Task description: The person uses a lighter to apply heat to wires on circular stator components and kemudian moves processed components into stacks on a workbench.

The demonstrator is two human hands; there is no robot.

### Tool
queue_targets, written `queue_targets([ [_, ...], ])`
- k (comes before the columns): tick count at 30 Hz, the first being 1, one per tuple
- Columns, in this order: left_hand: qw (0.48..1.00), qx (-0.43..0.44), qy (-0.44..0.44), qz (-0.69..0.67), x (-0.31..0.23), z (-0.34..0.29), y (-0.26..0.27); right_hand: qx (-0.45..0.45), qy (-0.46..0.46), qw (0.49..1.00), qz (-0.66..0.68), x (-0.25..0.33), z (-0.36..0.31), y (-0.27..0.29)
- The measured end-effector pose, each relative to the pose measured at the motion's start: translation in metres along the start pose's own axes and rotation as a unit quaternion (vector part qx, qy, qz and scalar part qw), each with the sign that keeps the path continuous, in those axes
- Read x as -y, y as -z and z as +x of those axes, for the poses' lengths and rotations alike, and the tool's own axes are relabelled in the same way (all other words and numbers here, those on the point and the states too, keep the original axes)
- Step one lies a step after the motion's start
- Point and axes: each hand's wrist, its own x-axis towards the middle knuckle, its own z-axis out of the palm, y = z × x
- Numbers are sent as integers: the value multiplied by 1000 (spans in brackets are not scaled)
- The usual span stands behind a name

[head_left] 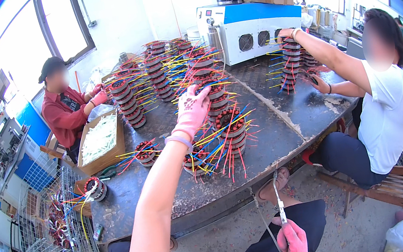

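My left hand [193, 108], in a pink glove, reaches across the table to a tall stack of wound motor stators [217, 98] with red, blue and yellow lead wires. Its fingers are spread at the upper part of that stack; whether they grip a stator is hard to see. Nearer stands a shorter stator stack [233, 134], with another stator [196, 162] beside it. Low in front of my lap, my right hand [294, 244], also gloved in pink, is closed round the handle of a thin metal hooked tool [280, 202], its bent end upward.
More stator stacks [157, 78] crowd the dark table [275, 136]. A carton of white strips [102, 142] and a single stator [96, 189] lie left. Co-workers sit left [62, 109] and right [388, 99]; the right one touches a stack [292, 67]. A blue-white machine [250, 31] stands behind.
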Motion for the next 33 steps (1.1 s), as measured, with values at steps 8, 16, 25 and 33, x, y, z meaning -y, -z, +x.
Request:
queue_targets([
  [8, 993, 53, -54, -89, 23, -6, 24, -8, -7, 1000, -15, 6, -5, -4],
  [16, 973, 158, -153, -74, 26, -81, 113, -27, 18, 999, -10, 5, -10, 1],
  [25, 956, 218, -194, 14, 52, -134, 98, 3, 13, 1000, -11, 0, -8, -16],
  [33, 954, 236, -182, -43, 60, -140, 75, -13, 23, 999, -26, 6, -9, -13],
])
